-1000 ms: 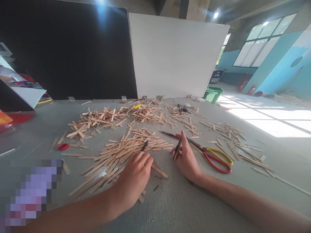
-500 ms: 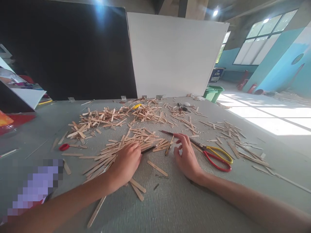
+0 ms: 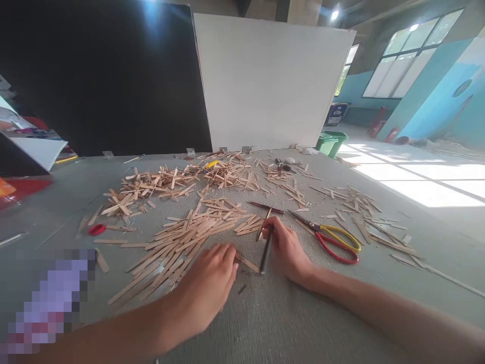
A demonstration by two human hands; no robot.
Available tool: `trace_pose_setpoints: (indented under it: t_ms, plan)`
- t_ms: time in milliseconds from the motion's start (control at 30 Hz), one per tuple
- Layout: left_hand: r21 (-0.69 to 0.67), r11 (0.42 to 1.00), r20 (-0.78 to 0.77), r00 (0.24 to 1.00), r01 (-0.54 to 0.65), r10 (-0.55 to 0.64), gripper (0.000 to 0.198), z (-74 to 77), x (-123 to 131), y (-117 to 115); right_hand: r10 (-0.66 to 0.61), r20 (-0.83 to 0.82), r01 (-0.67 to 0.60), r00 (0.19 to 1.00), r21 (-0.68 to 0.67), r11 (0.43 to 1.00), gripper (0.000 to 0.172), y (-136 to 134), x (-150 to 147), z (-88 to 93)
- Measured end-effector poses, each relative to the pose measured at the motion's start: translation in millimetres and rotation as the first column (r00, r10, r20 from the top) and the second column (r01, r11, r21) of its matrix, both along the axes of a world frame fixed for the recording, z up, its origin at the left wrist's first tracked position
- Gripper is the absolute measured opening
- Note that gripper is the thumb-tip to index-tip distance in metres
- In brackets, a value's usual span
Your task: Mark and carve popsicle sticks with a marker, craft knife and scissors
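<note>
My right hand [image 3: 286, 247] is closed round a dark pen-shaped tool [image 3: 267, 253], its lower end near a wooden craft stick [image 3: 250, 264]. At the left end of that stick are the closed fingers of my left hand [image 3: 214, 275]; the fingertips are partly hidden. A thin gold-and-dark rod [image 3: 264, 225] lies just beyond my right fingers. Past it is a slim dark pointed tool [image 3: 267, 207]. Scissors [image 3: 337, 244] with one red and one yellow handle lie right of my right hand. A fanned pile of craft sticks [image 3: 189, 230] spreads beyond my left hand.
More craft sticks and broken pieces [image 3: 159, 184] lie heaped at the back, with a yellow object [image 3: 212, 164] among them. Scattered sticks [image 3: 364, 207] lie at the right. A red ring-like object [image 3: 97, 229] is on the left. Black [image 3: 132, 76] and white [image 3: 265, 81] panels stand behind.
My right hand has taken up the dark pen-shaped tool from beside my left hand. My left hand has come nearer, onto the single craft stick. Sticks near my left forearm have shifted.
</note>
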State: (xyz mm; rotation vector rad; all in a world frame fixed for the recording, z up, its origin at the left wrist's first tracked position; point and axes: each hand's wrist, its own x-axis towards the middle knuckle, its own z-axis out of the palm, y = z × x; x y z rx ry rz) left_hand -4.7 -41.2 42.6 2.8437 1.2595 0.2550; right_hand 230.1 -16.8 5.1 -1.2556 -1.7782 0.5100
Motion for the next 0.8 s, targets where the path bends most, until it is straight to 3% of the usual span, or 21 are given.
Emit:
trace_pose_setpoints:
  t_ms: [67, 167, 267, 400, 467, 633, 800]
  plan:
    - [0.155, 0.983, -0.084, 0.993, 0.094, -0.081, 0.042, -12.3, 0, -10, -0.016, -0.019, 0.016, 1.0, -0.001, 1.0, 0.022, -1, 1, 2.8]
    - [0.275, 0.959, -0.133, 0.991, 0.063, -0.027, 0.045, -23.5, 5, -24, 0.019, -0.066, -0.017, 0.998, 0.026, 1.0, 0.029, -3, 0, 6.7]
    - [0.301, 0.953, -0.161, 0.987, 0.021, 0.029, 0.052, -25.8, 10, -34, 0.123, -0.111, -0.122, 0.986, 0.016, 0.992, 0.016, -4, -1, 8.6]
    - [0.408, 0.912, -0.15, 0.988, 0.041, 0.022, 0.058, -28.2, 11, -39, 0.16, -0.162, -0.173, 0.974, -0.065, 0.983, 0.001, -2, -3, 8.9]
    - [0.464, 0.885, -0.111, 0.994, 0.049, 0.003, 0.057, -30.2, 10, -39, 0.192, -0.168, -0.214, 0.967, -0.128, 0.968, 0.009, -1, -3, 9.8]
    - [0.39, 0.91, -0.077, 0.99, 0.142, -0.121, 0.049, -32.1, 13, -40, 0.208, -0.368, -0.356, 0.906, -0.398, 0.846, 0.021, -1, -2, 14.9]
    - [0.364, 0.919, -0.034, 0.988, 0.151, -0.149, 0.05, -32.3, 17, -40, 0.281, -0.32, -0.411, 0.905, -0.486, 0.771, 0.023, -8, -2, 16.6]
